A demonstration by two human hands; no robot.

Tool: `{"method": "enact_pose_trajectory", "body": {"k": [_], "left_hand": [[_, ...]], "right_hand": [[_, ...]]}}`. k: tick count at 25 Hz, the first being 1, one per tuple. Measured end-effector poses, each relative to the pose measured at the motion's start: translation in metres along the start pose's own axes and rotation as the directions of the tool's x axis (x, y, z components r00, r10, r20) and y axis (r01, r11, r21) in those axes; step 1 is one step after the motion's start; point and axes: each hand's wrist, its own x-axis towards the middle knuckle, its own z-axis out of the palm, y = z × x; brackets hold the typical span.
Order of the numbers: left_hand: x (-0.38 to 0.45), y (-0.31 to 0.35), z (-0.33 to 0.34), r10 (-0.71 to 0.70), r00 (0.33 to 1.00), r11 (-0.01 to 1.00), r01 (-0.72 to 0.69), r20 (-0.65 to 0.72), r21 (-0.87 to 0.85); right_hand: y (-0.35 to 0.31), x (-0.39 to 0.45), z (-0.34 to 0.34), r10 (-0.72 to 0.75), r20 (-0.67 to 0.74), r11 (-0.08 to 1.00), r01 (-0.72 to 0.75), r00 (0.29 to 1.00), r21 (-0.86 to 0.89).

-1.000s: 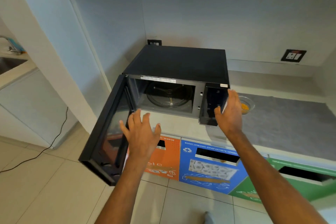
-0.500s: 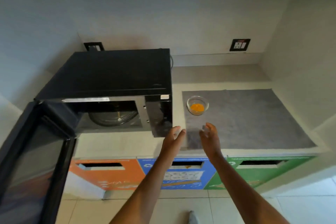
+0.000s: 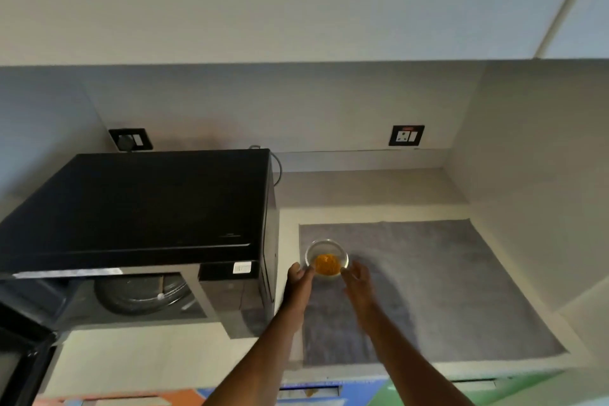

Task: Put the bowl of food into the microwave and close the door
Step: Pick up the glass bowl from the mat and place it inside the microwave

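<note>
A small clear glass bowl with orange food stands on a grey mat, just right of the black microwave. The microwave door hangs open at the lower left, and the glass turntable shows inside the cavity. My left hand is at the bowl's left side and my right hand at its right side. Both have their fingers spread, with the fingertips at or just short of the glass. The bowl rests on the mat.
The counter sits in a recess with a side wall close on the right. Two wall sockets are behind, one with the microwave's plug. Orange, blue and green bin fronts run under the counter edge.
The view has swung right from the microwave to the bowl. Both hands have moved forward from near the counter edge to either side of the bowl.
</note>
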Motion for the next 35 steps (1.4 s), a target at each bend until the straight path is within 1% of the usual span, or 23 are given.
{"method": "enact_pose_trajectory", "body": {"k": [2, 4, 7, 11, 16, 18, 21, 25, 29, 31, 33, 35], "left_hand": [[0.012, 0.002, 0.003, -0.034, 0.999, 0.997, 0.035, 0.022, -0.065], [0.023, 0.004, 0.007, -0.049, 0.998, 0.994, 0.052, 0.033, -0.097], [0.037, 0.003, 0.013, -0.058, 0.998, 0.987, 0.060, 0.018, -0.146], [0.046, -0.002, 0.014, -0.068, 0.998, 0.976, 0.067, 0.003, -0.205], [0.037, -0.006, 0.011, -0.070, 0.998, 0.976, 0.068, -0.001, -0.207], [0.030, -0.010, 0.010, -0.062, 0.998, 0.978, 0.063, 0.014, -0.198], [0.013, -0.017, 0.006, -0.079, 0.997, 0.973, 0.083, 0.026, -0.217], [-0.022, -0.031, -0.009, -0.070, 0.994, 0.967, 0.087, 0.078, -0.241], [-0.064, -0.053, -0.037, -0.097, 0.991, 0.963, 0.116, 0.090, -0.241], [-0.088, -0.067, -0.059, -0.082, 0.993, 0.970, 0.099, 0.082, -0.224], [-0.112, -0.080, -0.084, -0.070, 0.996, 0.977, 0.080, 0.056, -0.199], [-0.141, -0.099, -0.124, -0.069, 0.998, 0.982, 0.070, 0.013, -0.176]], "right_hand": [[-0.004, 0.013, 0.000, -0.035, 0.056, 0.999, 0.036, 0.998, -0.017], [-0.003, 0.021, -0.001, -0.031, 0.084, 0.999, 0.033, 0.996, -0.022], [0.005, 0.033, -0.001, 0.022, 0.083, 0.999, -0.020, 0.996, -0.026], [0.006, 0.038, 0.001, 0.055, 0.087, 0.996, -0.049, 0.995, -0.072], [0.006, 0.021, -0.008, 0.082, 0.068, 0.992, -0.075, 0.994, -0.097], [0.008, 0.011, -0.011, 0.079, 0.064, 0.995, -0.074, 0.995, -0.070], [0.010, -0.013, -0.012, 0.069, 0.011, 0.998, -0.069, 0.998, -0.006], [0.025, -0.059, -0.016, 0.057, 0.002, 0.995, -0.057, 0.998, 0.086], [0.031, -0.120, -0.009, 0.032, -0.021, 0.997, -0.030, 0.999, 0.074], [0.032, -0.159, 0.002, 0.004, 0.004, 0.999, -0.004, 1.000, 0.052], [0.034, -0.199, 0.015, 0.044, 0.013, 0.998, -0.045, 0.999, 0.040], [0.047, -0.247, 0.038, 0.098, 0.013, 0.995, -0.099, 0.995, 0.031]]}}
